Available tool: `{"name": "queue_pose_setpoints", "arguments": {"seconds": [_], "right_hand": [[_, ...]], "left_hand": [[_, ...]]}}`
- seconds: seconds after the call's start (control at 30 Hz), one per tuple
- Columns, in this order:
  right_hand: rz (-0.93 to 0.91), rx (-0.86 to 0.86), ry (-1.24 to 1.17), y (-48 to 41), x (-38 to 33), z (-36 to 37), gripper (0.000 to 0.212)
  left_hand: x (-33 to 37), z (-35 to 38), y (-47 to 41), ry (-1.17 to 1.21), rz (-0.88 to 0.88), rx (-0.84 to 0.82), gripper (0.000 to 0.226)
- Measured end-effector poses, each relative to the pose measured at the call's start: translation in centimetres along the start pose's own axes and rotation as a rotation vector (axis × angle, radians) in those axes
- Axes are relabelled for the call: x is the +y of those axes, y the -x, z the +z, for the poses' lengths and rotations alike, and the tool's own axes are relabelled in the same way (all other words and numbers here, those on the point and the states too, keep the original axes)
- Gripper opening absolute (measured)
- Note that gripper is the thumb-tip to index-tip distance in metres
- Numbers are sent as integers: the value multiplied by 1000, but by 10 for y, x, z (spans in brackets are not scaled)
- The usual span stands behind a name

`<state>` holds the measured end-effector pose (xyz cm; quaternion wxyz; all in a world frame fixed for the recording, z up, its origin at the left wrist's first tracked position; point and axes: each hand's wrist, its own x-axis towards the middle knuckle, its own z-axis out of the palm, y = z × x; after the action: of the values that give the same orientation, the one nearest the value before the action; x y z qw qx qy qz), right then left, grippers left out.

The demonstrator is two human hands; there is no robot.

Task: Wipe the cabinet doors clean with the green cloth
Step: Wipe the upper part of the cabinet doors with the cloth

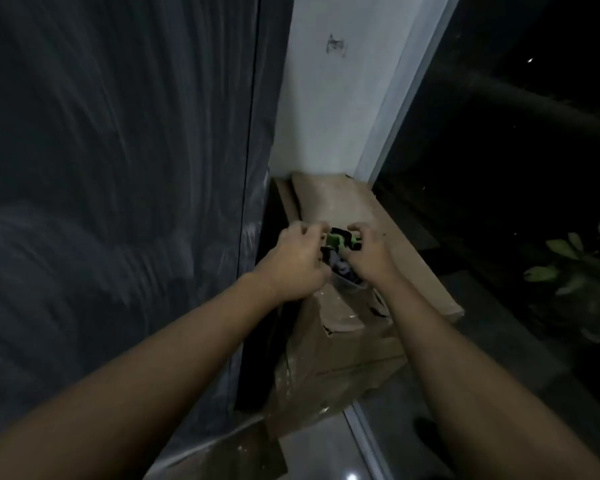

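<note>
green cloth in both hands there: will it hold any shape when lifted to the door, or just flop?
Probably flops: the green cloth looks bunched and folded between the left hand and right hand, with no flat panel showing. Likely light, since fingertip pinches seem to carry it. Blur hides whether it is wet, so drip or slip is unclear.

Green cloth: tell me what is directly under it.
Under the green cloth, held between the left hand and right hand, shows bunched dark and pale fabric above cardboard. The hands cover the rest.
</note>
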<state>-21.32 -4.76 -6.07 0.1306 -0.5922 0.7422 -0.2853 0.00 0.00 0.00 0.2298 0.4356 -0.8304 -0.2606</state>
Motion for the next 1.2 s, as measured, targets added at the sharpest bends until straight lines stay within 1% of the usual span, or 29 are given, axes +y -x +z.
{"name": "queue_pose_setpoints", "arguments": {"seconds": [0.1,0.17,0.27,0.37,0.47,0.57,0.6,0.67,0.77,0.8,0.87,1.0,1.07,1.1,1.17,1.2], "right_hand": [[118,-27,89,-6,5,9,62],[178,-61,78,-10,8,13,62],[200,-76,91,-18,14,16,60],[184,-51,106,-23,22,17,46],[172,46,14,-26,25,13,25],[239,206,-159,-25,15,-1,20],[255,265,-251,-26,11,-7,20],[280,328,-532,-26,1,-21,19],[285,318,-948,-15,-21,-43,12],[265,311,-1056,-8,-30,-50,10],[208,276,-1203,9,-53,-64,15],[48,203,-1344,58,-101,-88,16],[-5,177,-1360,87,-127,-96,18],[-37,161,-1355,102,-139,-99,18],[-119,110,-1340,131,-165,-100,24],[-156,91,-1324,145,-176,-98,29]], "left_hand": [[-11,9,-2,25,-69,-28,69],[-16,14,-2,40,-97,-51,69],[-20,19,-3,49,-110,-50,67],[-25,19,0,47,-135,-64,58],[-30,16,2,48,-142,-71,57],[-32,11,5,85,-138,-67,58],[-31,9,6,96,-136,-72,58],[-27,5,8,130,-122,-86,56],[-14,-5,13,187,-73,-85,55],[-8,-10,15,206,-51,-75,55],[2,-23,19,257,-20,-46,52],[19,-51,34,468,-34,-1,51],[25,-67,47,553,-59,-5,60],[28,-76,57,636,-80,-17,67],[31,-96,81,887,-142,-49,81],[30,-106,93,997,-153,-55,82]]}}
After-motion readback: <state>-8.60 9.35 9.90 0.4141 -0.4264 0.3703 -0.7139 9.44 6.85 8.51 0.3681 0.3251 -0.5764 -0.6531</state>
